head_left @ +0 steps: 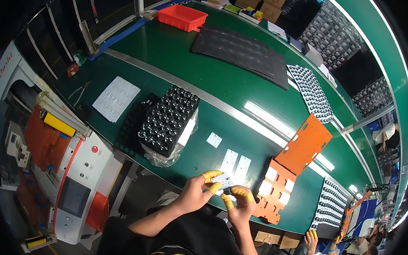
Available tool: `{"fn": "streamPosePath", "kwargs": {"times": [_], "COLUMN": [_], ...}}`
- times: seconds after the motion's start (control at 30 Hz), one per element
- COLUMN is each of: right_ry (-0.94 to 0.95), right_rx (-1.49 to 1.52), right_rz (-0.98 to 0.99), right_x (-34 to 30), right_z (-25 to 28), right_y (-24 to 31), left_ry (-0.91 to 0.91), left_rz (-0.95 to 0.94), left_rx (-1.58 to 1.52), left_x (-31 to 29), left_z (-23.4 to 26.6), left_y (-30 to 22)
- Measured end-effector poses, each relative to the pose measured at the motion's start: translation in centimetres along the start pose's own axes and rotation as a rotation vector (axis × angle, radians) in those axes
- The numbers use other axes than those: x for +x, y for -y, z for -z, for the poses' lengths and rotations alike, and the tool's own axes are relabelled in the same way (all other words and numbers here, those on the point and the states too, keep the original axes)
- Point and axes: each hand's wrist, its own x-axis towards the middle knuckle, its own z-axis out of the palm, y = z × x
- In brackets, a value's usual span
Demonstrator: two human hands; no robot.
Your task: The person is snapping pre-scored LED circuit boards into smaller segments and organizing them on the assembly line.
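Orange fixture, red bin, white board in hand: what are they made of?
Orange fixture: likely matte plastic or composite sheet; flat panels, clean cutouts.
Red bin: probably molded plastic; even colour, soft sheen.
White board: perhaps coated circuit board; thin, flat, dark marks; core unclear.

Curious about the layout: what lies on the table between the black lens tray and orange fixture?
The head view shows a small white board and two longer boards.

Board [220, 178] before strips [229, 160]—apparently above bench [198, 151]
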Motion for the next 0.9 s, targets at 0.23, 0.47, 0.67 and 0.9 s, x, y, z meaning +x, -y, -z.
{"fn": "streamPosePath", "kwargs": {"times": [0.23,0.47,0.67,0.9], "right_ry": [-0.027,-0.074,-0.101,-0.184], "right_rx": [-0.105,-0.262,-0.306,-0.365], "right_rz": [0.189,0.213,0.241,0.259], "right_x": [-0.4,-1.0,-1.8,-2.2], "right_z": [0.8,2.1,2.3,1.9], "right_y": [0.4,0.1,-0.3,-0.8], "left_ry": [0.035,0.054,0.105,0.168], "left_rz": [-0.004,-0.089,-0.090,-0.084], "left_rx": [0.294,0.344,0.372,0.477], "left_x": [-0.5,-1.1,-0.8,-0.3], "left_z": [-0.9,-2.6,-2.7,-3.0], "left_y": [-3.6,-3.3,-2.9,-3.9]}}
